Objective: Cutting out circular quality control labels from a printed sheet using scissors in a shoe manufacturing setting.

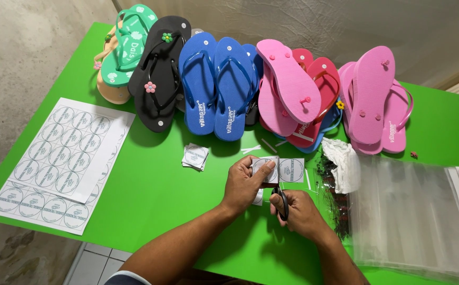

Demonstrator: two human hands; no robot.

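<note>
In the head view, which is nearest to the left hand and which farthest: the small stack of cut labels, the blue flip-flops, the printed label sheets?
From the left hand:
1. small stack of cut labels, just up and to its left on the table.
2. blue flip-flops, farther back, in the row of sandals.
3. printed label sheets, far out at the table's left edge.

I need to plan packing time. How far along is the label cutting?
Done: a small stack of cut square labels. In hand: left hand holds a paper strip of round labels; right hand works black scissors. Left: uncut white label sheets.
</note>
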